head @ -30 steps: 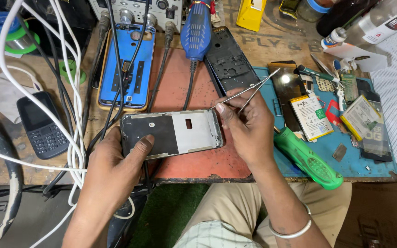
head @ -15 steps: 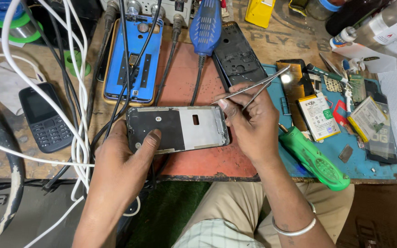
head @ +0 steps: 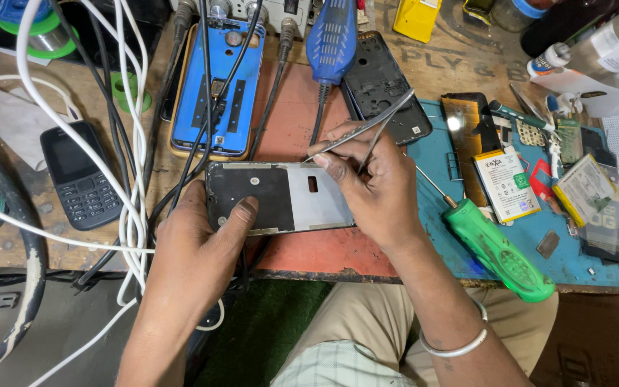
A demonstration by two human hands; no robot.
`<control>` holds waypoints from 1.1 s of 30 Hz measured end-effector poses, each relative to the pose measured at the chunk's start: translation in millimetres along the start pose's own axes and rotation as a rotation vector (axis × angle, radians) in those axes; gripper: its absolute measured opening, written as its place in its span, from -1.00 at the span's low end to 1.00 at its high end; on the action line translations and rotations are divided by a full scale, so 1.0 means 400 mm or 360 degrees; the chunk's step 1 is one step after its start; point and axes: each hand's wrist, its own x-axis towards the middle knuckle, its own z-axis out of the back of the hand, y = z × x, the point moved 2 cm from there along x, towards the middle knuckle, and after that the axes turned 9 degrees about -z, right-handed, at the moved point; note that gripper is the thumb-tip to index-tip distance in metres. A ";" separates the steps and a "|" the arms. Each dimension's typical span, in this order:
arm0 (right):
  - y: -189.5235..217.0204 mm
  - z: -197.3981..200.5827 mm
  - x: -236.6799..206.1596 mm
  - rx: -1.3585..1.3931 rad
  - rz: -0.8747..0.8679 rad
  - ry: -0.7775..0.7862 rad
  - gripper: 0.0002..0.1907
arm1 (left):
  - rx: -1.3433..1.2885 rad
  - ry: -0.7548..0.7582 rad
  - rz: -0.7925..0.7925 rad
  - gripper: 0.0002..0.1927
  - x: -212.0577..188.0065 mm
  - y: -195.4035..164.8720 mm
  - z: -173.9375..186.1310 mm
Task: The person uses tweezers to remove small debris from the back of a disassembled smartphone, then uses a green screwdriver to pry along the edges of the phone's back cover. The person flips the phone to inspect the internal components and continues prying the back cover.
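Left hand (head: pixel 198 247) is clamping the phone frame (head: pixel 281 197) flat on the red mat (head: pixel 324 251), thumb on its dark half. Right hand (head: pixel 377 190) is pinching tweezers (head: pixel 367 129), tips at the frame's top edge. Looks like mid-disassembly; next move is needing a steady, fine pick

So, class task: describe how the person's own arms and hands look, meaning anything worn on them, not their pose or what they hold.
Both forearms are bare, with no sleeves and no gloves. The right hand has a thin, plain silver-coloured metal bangle round its wrist. The left hand shows no ring, watch or band on the parts in view. No markings show on either arm.
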 end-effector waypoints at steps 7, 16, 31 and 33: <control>0.001 -0.007 -0.003 0.0064 0.0031 0.0030 -0.74 | 0.0116 0.0028 0.0005 -0.58 0.004 0.003 0.002; 0.001 -0.012 0.002 0.0028 0.0013 0.0030 -0.74 | 0.0084 0.0025 -0.0064 -0.59 0.003 0.006 0.000; 0.013 -0.015 -0.002 -0.0122 0.0030 0.0024 -0.70 | 0.0230 0.0024 0.0118 -0.50 0.001 -0.015 -0.003; 0.019 -0.017 -0.002 -0.0246 0.0128 0.0046 -0.69 | 0.0220 0.0006 0.0051 -0.49 0.002 -0.019 -0.003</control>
